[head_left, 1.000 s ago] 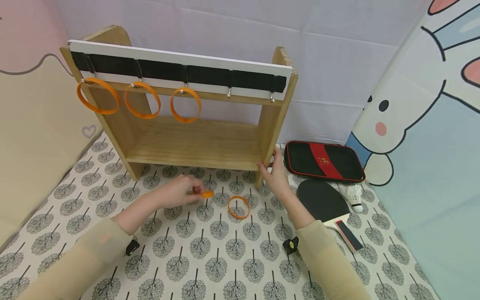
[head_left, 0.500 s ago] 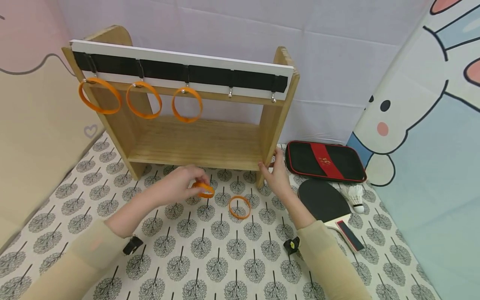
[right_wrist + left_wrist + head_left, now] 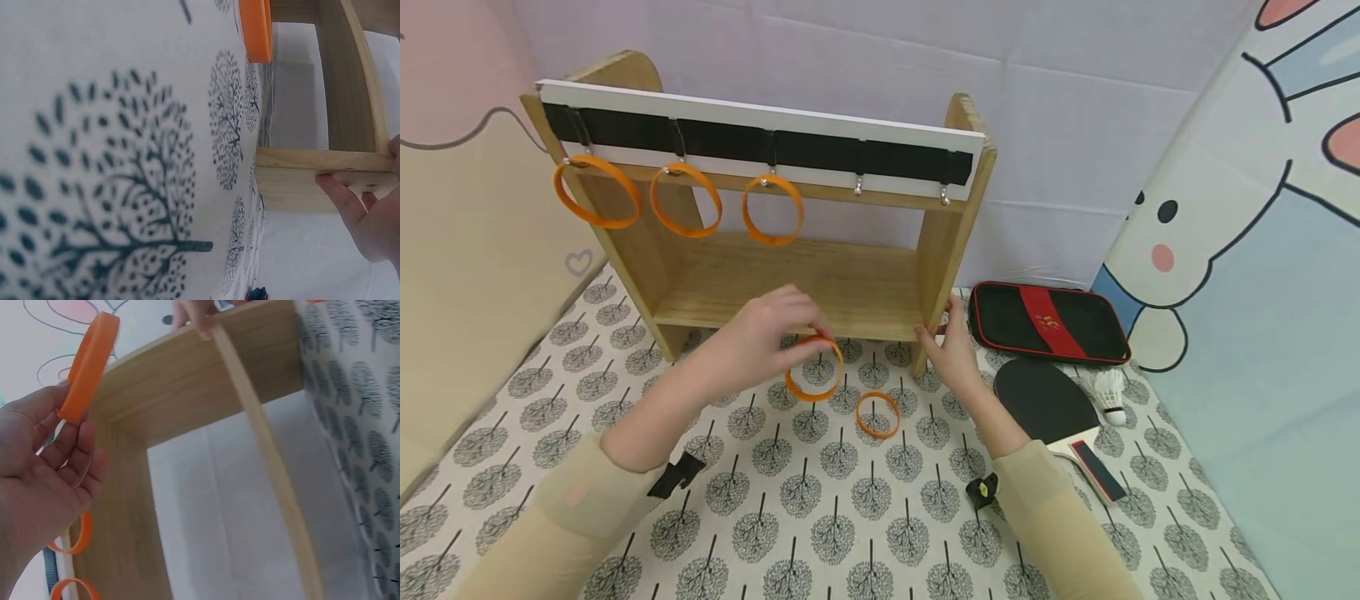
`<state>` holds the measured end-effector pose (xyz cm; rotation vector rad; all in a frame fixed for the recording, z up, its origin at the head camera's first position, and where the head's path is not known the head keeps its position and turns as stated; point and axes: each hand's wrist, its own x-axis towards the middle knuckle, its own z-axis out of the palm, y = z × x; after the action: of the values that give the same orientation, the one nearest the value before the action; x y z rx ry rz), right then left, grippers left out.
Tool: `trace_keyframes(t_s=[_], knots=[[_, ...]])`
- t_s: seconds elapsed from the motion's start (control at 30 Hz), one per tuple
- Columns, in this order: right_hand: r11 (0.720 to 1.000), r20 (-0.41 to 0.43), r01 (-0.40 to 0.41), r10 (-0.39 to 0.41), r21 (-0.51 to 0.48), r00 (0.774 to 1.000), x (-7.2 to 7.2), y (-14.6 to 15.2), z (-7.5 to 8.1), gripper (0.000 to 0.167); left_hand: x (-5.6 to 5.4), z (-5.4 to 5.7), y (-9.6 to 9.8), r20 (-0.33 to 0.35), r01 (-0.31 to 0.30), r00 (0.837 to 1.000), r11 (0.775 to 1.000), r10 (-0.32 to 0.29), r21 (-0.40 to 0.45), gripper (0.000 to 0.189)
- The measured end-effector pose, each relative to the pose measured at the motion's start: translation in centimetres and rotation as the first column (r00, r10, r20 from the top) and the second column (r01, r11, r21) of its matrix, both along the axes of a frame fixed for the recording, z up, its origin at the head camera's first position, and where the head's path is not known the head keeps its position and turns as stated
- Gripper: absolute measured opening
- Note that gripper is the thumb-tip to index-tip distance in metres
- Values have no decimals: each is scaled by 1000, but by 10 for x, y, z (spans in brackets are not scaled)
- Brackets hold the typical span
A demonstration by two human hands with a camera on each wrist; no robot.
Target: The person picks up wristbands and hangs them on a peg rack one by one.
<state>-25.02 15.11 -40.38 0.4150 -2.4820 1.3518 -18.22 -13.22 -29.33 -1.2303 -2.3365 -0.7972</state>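
My left hand (image 3: pixel 767 337) pinches an orange ring (image 3: pixel 815 398) between thumb and fingers, in front of the wooden rack's lower shelf. In the left wrist view the held ring (image 3: pixel 94 365) stands up from the fingertips. My right hand (image 3: pixel 951 350) grips the right side panel of the wooden rack (image 3: pixel 790 287) near its foot. Three orange rings, among them a middle one (image 3: pixel 655 200), hang from hooks on the rack's black-and-white strip. A bare hook (image 3: pixel 858 187) and another bare hook (image 3: pixel 945 197) are at its right. One more orange ring (image 3: pixel 877 435) lies on the tree-patterned cloth.
Right of the rack lie a black and red case (image 3: pixel 1011 321), a table tennis bat (image 3: pixel 1045 404) and a shuttlecock (image 3: pixel 1108 392). A pale curtain (image 3: pixel 1075 125) stands behind the rack.
My left hand has lifted the orange ring off the cloth and moved it up toward the rack; the ring now hangs upright. My right hand stays on the side panel.
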Motion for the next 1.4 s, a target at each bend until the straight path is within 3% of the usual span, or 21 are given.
trace_keyframes(t_s=[0.2, 0.47, 0.7, 0.87, 1.03, 1.17, 1.27, 1.4], knots=[[1000, 12, -1, 1, 6, 1000, -1, -1, 0, 63, -2, 23, 7, -119, 32, 993, 995, -21, 96, 9], [1000, 17, 2, -2, -1, 1000, 0, 0, 0, 64, -3, 58, 18, -176, 51, 984, 976, -13, 212, 8], [1000, 4, -5, 5, -10, 1000, 0, 2, 1, 64, -10, 87, 23, -261, 21, 964, 969, 46, 248, 5], [1000, 11, -5, 5, -4, 1000, -1, 3, 0, 63, -17, 103, 25, -281, -22, 954, 959, 105, 284, 5], [1000, 13, 0, 0, 1, 1000, -2, 3, 0, 63, -31, 111, 27, -274, -102, 942, 943, 194, 317, 4], [1000, 16, 6, -6, 0, 1000, -2, 3, -1, 63, -42, 113, 26, -222, -155, 947, 934, 233, 321, 5], [1000, 19, 4, -4, 0, 1000, -2, 3, -2, 63, -49, 109, 27, -221, -155, 949, 942, 227, 299, 5], [1000, 8, -1, 1, 4, 1000, -2, 3, -2, 63, -55, 104, 27, -285, -164, 930, 957, 231, 239, 4]])
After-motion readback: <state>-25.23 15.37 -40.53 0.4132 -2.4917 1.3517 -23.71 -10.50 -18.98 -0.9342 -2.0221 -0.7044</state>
